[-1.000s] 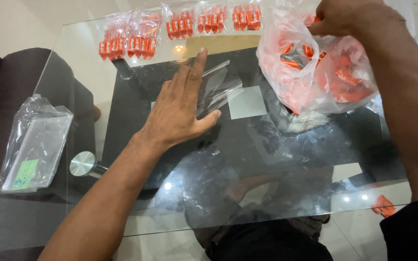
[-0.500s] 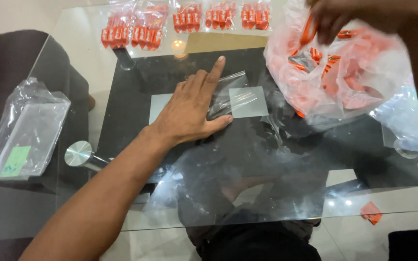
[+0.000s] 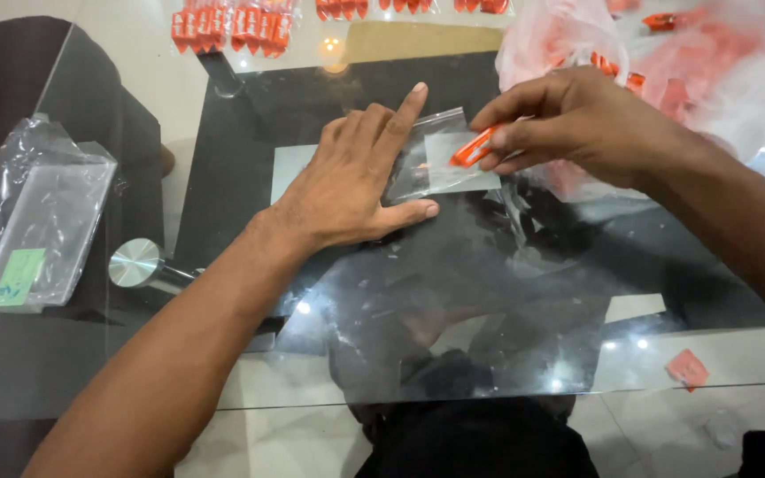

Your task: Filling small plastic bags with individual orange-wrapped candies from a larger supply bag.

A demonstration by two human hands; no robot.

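A small clear plastic pouch is being pressed flat near the middle of the glossy glass surface by the left hand, its fingers spread and released. A slim orange packet is being pinched at the pouch's mouth by the right hand. A crinkled translucent bag of orange packets is lying at the far right corner

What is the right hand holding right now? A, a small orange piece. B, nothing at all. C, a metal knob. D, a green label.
A: the right hand pinches a small orange piece between thumb and fingers, at the mouth of the clear bag that the left hand presses flat on the glass table.
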